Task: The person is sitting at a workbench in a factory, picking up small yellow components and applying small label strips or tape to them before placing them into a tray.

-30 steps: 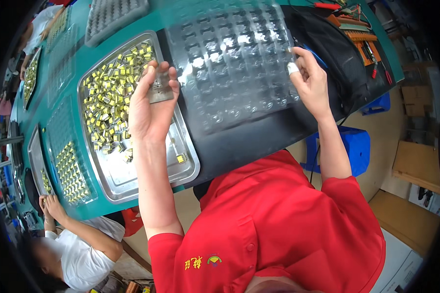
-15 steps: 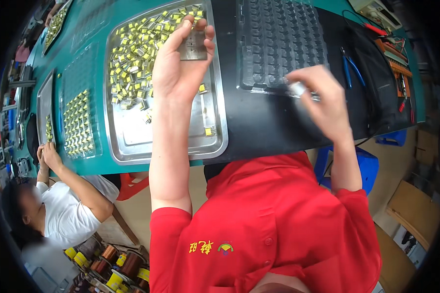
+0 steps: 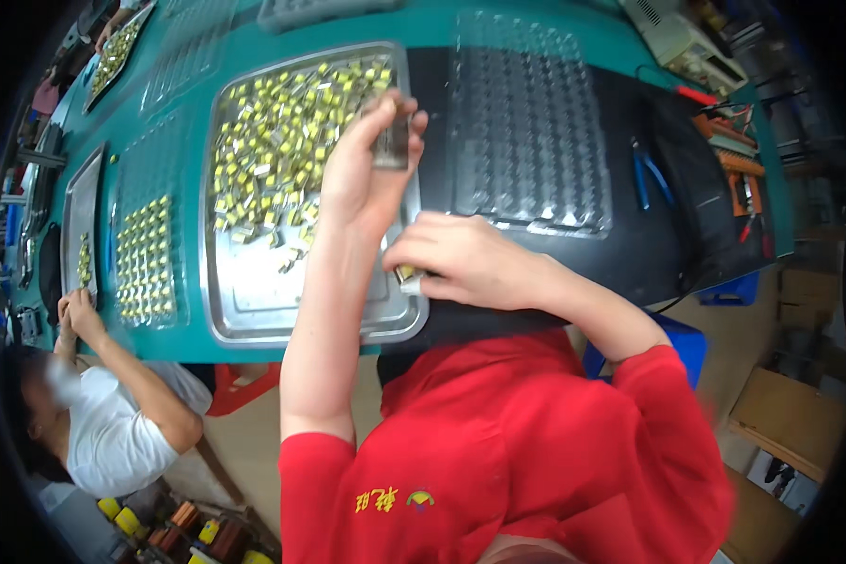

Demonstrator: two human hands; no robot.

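My left hand (image 3: 367, 169) is raised over the right part of a steel tray (image 3: 211, 282), its fingers curled round a flat grey metal block (image 3: 391, 146). In the tray lies a heap of small yellow-and-silver components (image 3: 273, 141), thickest toward the far side. My right hand (image 3: 470, 258) is at the tray's near right edge, with thumb and fingers pinched on one small yellow-and-silver component (image 3: 405, 272). A white covering (image 3: 413, 286) shows on one of its fingertips. The fingers partly hide the component.
Right of the tray, a clear plastic blister tray (image 3: 526, 132) lies on a black mat (image 3: 536, 254). Blue-handled pliers (image 3: 650, 179) and other tools lie farther right. At left, a co-worker (image 3: 122, 414) sits by a part-filled blister tray (image 3: 146, 258) and a narrow metal tray (image 3: 80, 202).
My right hand has swung left from the blister tray's near edge to the steel tray's near right edge and now pinches a component. My left hand still holds the block. The view has shifted slightly.
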